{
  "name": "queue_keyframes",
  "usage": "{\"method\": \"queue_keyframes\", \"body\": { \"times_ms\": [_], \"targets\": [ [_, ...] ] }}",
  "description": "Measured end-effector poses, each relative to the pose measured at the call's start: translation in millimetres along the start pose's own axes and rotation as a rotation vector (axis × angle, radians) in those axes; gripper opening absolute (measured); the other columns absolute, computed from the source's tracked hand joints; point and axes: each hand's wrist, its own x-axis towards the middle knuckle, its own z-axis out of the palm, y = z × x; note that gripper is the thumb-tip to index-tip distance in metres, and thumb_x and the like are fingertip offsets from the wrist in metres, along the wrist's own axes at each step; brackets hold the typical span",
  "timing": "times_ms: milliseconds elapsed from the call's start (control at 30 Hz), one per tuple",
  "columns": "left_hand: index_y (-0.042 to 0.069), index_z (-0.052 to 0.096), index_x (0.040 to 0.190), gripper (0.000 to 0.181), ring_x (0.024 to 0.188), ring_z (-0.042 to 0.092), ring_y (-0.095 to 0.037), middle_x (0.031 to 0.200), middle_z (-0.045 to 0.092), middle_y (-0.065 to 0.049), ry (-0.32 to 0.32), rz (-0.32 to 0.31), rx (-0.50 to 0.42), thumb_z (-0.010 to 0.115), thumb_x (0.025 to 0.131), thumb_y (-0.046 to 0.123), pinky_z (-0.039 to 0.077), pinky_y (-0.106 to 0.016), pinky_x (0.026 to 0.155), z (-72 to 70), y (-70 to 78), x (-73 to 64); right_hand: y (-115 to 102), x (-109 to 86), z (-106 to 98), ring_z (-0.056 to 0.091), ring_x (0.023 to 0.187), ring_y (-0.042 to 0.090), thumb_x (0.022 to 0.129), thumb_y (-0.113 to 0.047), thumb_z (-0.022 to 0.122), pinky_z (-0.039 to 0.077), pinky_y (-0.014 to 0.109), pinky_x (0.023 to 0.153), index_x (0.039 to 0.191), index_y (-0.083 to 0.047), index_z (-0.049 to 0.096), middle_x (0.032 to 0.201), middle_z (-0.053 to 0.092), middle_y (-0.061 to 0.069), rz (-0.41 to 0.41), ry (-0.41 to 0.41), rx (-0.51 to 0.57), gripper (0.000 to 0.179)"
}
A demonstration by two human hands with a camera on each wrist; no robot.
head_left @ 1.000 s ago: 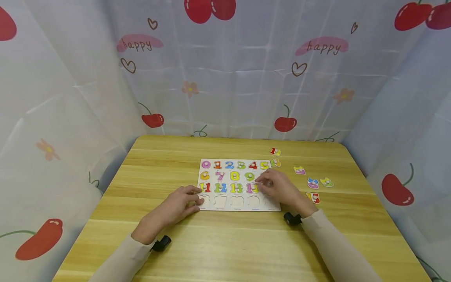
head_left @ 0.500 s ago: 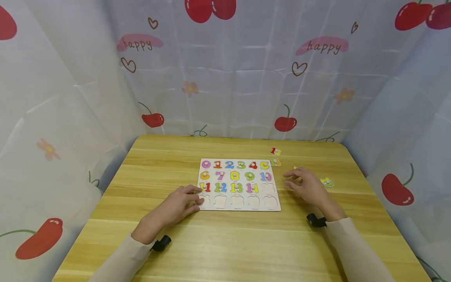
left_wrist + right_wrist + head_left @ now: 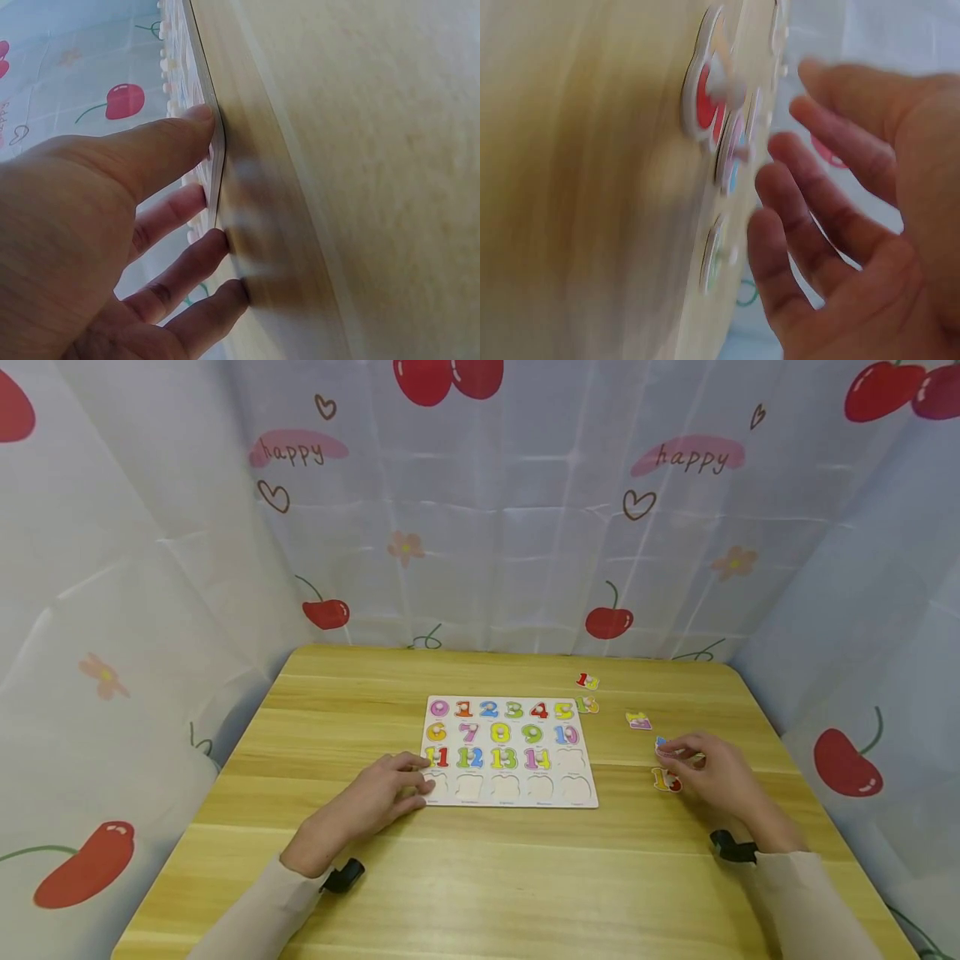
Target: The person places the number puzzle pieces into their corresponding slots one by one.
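The right hand (image 3: 720, 778) has swung outward since half a second ago, from just off the board's 3 o'clock side to farther out, among the loose pieces; the left hand (image 3: 378, 793) and the board (image 3: 486, 789) stay put on the worktop (image 3: 480, 877).

The relation that counts, as the head view lays it out: the red piece (image 3: 663, 779) lies at the right hand's 9 o'clock, partly covered by it, its long axis running roughly 9 to 3. The blue piece (image 3: 661, 745) peeks out at the fingertips, toward 10 o'clock. From both, the hollow (image 3: 570, 759) ending the board's third row lies near 9 o'clock. The right hand is by far the nearer to these pieces.

Its fingers are loosely bent and spread, holding nothing; the right wrist view shows a gap between them and the knobs, with the green piece (image 3: 712, 259) also near. The left hand is relaxed, fingers parted, thumb resting on the board's 8 o'clock edge. The purple piece (image 3: 638, 721) lies toward the right hand's 10 to 11 o'clock.
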Motion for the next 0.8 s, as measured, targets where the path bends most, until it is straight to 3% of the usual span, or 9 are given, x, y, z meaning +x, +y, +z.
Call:
{"method": "queue_keyframes", "body": {
  "times_ms": [233, 367, 567, 800],
  "targets": [
    [0.016, 0.089, 0.124, 0.017, 0.135, 0.072, -0.039, 0.155, 0.072, -0.013, 0.01, 0.001, -0.011, 0.085, 0.109, 0.021, 0.061, -0.06, 0.114, 1.2, 0.2, 0.8, 8.3, -8.7, -2.9, 0.065, 0.085, -0.004, 0.098, -0.018, 0.097, 0.063, 0.019, 0.079, 0.114, -0.013, 0.091, 0.097, 0.078, -0.003, 0.004, -0.12, 0.0, 0.018],
    [0.017, 0.089, 0.126, 0.018, 0.137, 0.072, -0.039, 0.157, 0.071, -0.012, -0.003, -0.014, -0.012, 0.085, 0.11, 0.022, 0.061, -0.06, 0.116, 0.8, -0.1, -0.3, 11.7, -10.1, 0.9, 0.065, 0.086, -0.003, 0.099, -0.014, 0.095, 0.062, 0.02, 0.078, 0.105, -0.015, 0.09, 0.098, 0.078, -0.003, -0.002, -0.115, -0.031, 0.008],
    [0.017, 0.089, 0.126, 0.018, 0.138, 0.072, -0.039, 0.157, 0.071, -0.012, 0.001, -0.009, -0.007, 0.084, 0.11, 0.023, 0.061, -0.06, 0.116, 1.0, -1.0, -0.5, 10.3, -7.5, 3.3, 0.068, 0.087, 0.0, 0.099, -0.015, 0.095, 0.062, 0.023, 0.078, 0.104, -0.014, 0.089, 0.1, 0.08, -0.001, -0.006, -0.099, -0.05, 0.008],
    [0.015, 0.089, 0.125, 0.018, 0.137, 0.073, -0.04, 0.155, 0.072, -0.015, 0.009, 0.021, -0.001, 0.084, 0.109, 0.021, 0.061, -0.06, 0.115, -0.5, 0.2, 0.0, -10.5, 3.7, 8.1, 0.067, 0.087, -0.001, 0.098, -0.014, 0.095, 0.064, 0.027, 0.08, 0.101, -0.016, 0.087, 0.098, 0.077, -0.006, -0.079, -0.04, -0.063, 0.009]
  ]
}}
